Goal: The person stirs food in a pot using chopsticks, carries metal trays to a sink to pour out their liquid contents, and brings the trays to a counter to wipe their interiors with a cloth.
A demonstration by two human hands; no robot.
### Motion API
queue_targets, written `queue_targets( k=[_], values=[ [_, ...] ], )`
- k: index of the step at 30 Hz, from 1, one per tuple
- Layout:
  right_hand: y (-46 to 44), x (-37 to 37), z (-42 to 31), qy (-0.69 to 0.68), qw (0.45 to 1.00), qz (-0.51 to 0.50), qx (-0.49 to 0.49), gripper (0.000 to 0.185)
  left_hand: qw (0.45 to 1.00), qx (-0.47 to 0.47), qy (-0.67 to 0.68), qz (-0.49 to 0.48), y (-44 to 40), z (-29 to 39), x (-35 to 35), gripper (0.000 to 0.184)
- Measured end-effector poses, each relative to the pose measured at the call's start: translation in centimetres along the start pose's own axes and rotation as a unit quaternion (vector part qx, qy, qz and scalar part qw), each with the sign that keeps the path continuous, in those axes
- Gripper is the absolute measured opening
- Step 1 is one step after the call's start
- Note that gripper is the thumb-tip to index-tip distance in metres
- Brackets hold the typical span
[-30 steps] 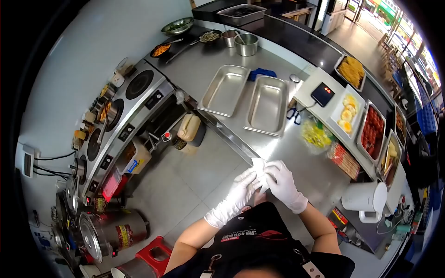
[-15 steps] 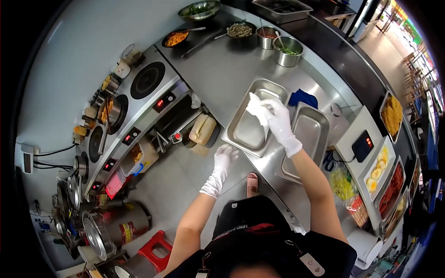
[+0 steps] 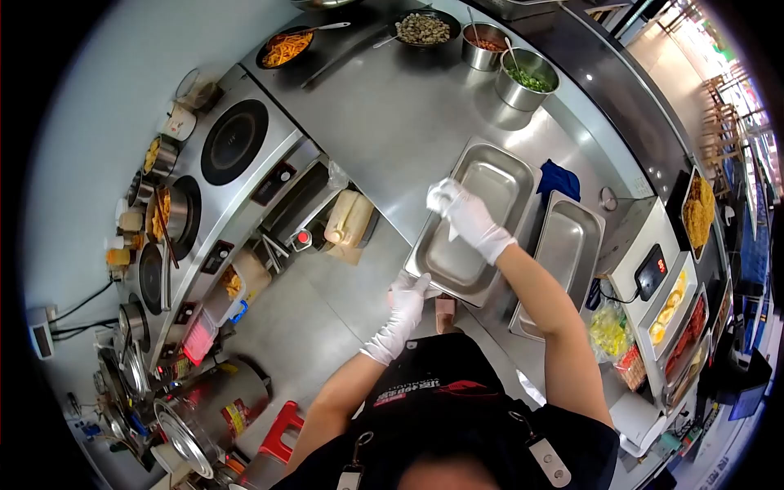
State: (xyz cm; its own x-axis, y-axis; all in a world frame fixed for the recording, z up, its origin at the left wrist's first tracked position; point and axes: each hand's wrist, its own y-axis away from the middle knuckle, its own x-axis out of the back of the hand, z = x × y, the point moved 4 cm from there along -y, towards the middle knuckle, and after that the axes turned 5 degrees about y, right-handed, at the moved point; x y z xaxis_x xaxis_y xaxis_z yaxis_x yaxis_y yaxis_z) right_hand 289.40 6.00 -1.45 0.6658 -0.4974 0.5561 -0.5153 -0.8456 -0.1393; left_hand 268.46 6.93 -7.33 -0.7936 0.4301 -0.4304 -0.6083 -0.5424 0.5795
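Left hand [image 3: 400, 314]'s pinching the metal tray [image 3: 465, 273] by its near left corner, so it's closest. Right hand [image 3: 478, 225]'s bunched round a white wipe [image 3: 452, 233] above it. Tray's long side runs away from both, leaning right.

commercial kitchen | cooktop [image 3: 234, 143] | steel counter [image 3: 367, 122] | food trays [image 3: 684, 336] | big stockpot [image 3: 216, 408] | pans of ingredients [image 3: 422, 29]

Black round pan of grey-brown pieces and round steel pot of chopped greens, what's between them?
A smaller round steel pot of reddish-brown food with a metal handle sticking up from it, in the head view.
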Motion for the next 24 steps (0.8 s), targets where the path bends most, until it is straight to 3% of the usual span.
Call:
queue_targets(
  k=[1,3,4,5,6,7,8,9,10,13,14,17,19,21,23,24],
  values=[
    [-0.8,0.4,1.4,-0.120,0.985,0.002,-0.124,0.012,1.000,-0.001,0.002,0.004,-0.2,-0.3,0.3,0.022],
    [-2.1,3.0,2.9,-0.140,0.974,0.112,-0.140,0.015,1.000,0.001,0.008,0.010,-0.7,-1.5,1.1,0.020],
    [-2.0,4.7,4.4,0.092,0.972,0.195,-0.090,0.015,1.000,0.004,-0.001,0.017,-1.0,-2.0,1.7,0.025],
    [-1.5,5.3,6.2,0.320,0.910,0.261,-0.036,0.016,1.000,0.008,-0.001,0.016,-1.0,-2.0,1.5,0.025],
    [-2.1,5.7,8.4,0.200,0.934,0.267,-0.125,0.016,1.000,0.013,-0.003,0.016,-0.8,-1.8,1.4,0.026],
    [-2.2,5.2,9.8,0.203,0.939,0.224,-0.164,0.017,1.000,0.016,-0.006,0.016,-0.8,-1.4,1.4,0.027],
    [-2.5,4.9,10.1,0.207,0.941,0.179,-0.201,0.019,1.000,0.016,-0.023,0.005,-1.0,-1.3,1.4,0.026],
    [-3.0,4.4,8.4,0.334,0.920,0.083,-0.187,0.022,0.999,0.016,-0.039,-0.008,-1.4,-1.1,1.2,0.024],
    [-2.4,3.0,10.8,0.338,0.906,0.218,-0.128,0.016,0.998,0.016,-0.055,-0.019,-1.6,-1.0,1.2,0.023],
    [-1.7,2.0,7.5,0.112,0.937,0.300,-0.136,0.012,0.996,0.016,-0.071,-0.052,-1.5,1.0,0.4,0.018],
    [-1.4,1.1,6.9,-0.043,0.935,0.291,-0.197,0.014,0.994,0.024,-0.092,-0.058,-1.4,1.5,0.1,0.017],
    [0.8,-2.4,5.2,-0.300,0.863,0.306,-0.268,0.017,0.991,0.037,-0.110,-0.058,-1.4,1.5,0.1,0.017],
    [2.7,-4.3,2.5,-0.313,0.862,0.283,-0.282,0.022,0.992,0.038,-0.107,-0.046,-1.3,1.7,0.0,0.020],
    [5.0,-7.0,0.8,-0.453,0.803,0.280,-0.269,0.024,0.993,0.025,-0.108,-0.049,-1.4,1.6,0.1,0.023],
    [6.9,-7.9,-1.9,-0.320,0.868,0.207,-0.317,0.025,0.991,-0.004,-0.113,-0.071,-2.2,1.5,0.3,0.027],
    [7.4,-8.8,-2.0,-0.348,0.863,0.229,-0.286,0.020,0.991,-0.013,-0.108,-0.075,-2.3,1.5,0.2,0.032]
  ],
)
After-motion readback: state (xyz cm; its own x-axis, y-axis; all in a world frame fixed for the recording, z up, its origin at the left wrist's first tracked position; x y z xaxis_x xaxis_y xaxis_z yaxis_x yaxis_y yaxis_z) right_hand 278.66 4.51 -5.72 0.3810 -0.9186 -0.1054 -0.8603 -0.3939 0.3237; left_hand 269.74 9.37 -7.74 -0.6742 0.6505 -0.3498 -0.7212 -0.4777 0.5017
